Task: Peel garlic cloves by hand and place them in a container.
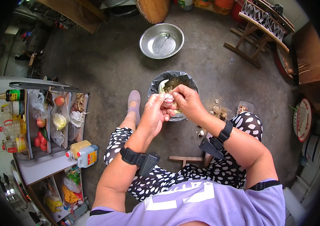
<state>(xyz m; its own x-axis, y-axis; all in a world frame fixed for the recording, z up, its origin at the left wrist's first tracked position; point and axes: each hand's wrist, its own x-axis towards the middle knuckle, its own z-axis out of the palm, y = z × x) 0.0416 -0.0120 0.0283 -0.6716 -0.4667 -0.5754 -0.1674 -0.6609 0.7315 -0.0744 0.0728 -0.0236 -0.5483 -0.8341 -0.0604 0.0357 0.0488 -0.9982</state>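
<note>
My left hand [153, 113] is closed round a pinkish-white garlic bulb [168, 101]. From the other side, my right hand [190, 103] pinches at the garlic with thumb and forefinger. Both hands are above a bin with a dark plastic liner [192, 81], which contains dry brownish scraps and a pale leafy piece. Beyond my right wrist, more garlic with dry roots [219, 112] lies heaped on the floor. A clear plastic box [245, 105] holding small cloves sits beside that heap, close to my right knee.
A metal basin [145, 46] with a ladle stands past the bin. To the left, a shelf rack [66, 128] carries vegetables and bottles, with two jugs [88, 156] at its corner. A wooden folding stool [248, 41] is at far right; an enamel basin [302, 120] leans at right.
</note>
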